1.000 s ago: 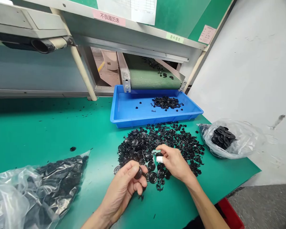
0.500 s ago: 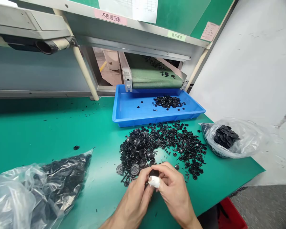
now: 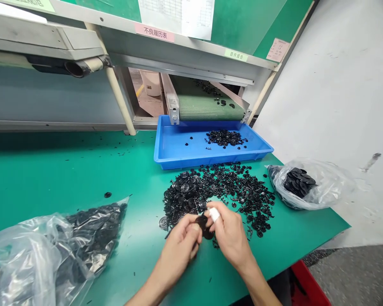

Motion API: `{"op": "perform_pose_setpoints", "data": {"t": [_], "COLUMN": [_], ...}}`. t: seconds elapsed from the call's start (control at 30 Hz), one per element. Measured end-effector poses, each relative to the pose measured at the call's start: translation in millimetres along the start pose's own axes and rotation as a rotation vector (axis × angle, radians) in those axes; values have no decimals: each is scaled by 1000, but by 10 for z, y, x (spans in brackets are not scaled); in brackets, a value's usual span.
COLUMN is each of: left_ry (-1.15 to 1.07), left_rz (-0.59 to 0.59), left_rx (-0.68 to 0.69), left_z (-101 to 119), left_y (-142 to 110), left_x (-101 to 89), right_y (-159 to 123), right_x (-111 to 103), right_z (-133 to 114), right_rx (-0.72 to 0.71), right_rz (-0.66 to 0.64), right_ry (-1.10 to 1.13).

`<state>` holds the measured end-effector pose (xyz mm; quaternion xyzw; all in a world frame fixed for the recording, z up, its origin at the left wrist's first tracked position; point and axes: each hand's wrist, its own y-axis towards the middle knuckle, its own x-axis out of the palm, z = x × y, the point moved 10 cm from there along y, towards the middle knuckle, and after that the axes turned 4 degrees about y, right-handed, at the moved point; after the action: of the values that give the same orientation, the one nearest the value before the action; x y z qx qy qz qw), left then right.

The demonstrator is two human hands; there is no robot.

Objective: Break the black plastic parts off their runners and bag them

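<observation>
Since it is light, stiff and slick, I am pinching the black disc (image 3: pixel 204 226) by its rim, the fingers of my left hand (image 3: pixel 178 250) and right hand (image 3: pixel 230 238) narrow on it, at six o'clock from the parts pile (image 3: pixel 217 187) on the green tabletop (image 3: pixel 51 170), the blue tray (image 3: pixel 185 162) at twelve o'clock.
</observation>
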<state>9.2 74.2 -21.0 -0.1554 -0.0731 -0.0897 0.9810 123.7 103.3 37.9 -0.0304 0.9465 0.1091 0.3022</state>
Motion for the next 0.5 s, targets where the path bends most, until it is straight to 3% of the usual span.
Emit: {"op": "perform_pose_setpoints", "data": {"t": [0.13,0.27,0.4,0.5], "left_ry": [-300,-515,-551,-528], "left_rz": [70,22,5,-11], "left_rx": [-65,-55,-33,-45], "left_z": [-23,32,69,54], "left_y": [35,24,41,67], "left_x": [-144,-137,-145,-136], "right_y": [275,390,431,441], "right_x": [91,245,133,33], "right_z": [19,58,94,354], "right_rx": [-89,-101,-134,30], "right_rz": [-108,-239,-151,-80], "right_ry": [-256,-405,-193,99]}}
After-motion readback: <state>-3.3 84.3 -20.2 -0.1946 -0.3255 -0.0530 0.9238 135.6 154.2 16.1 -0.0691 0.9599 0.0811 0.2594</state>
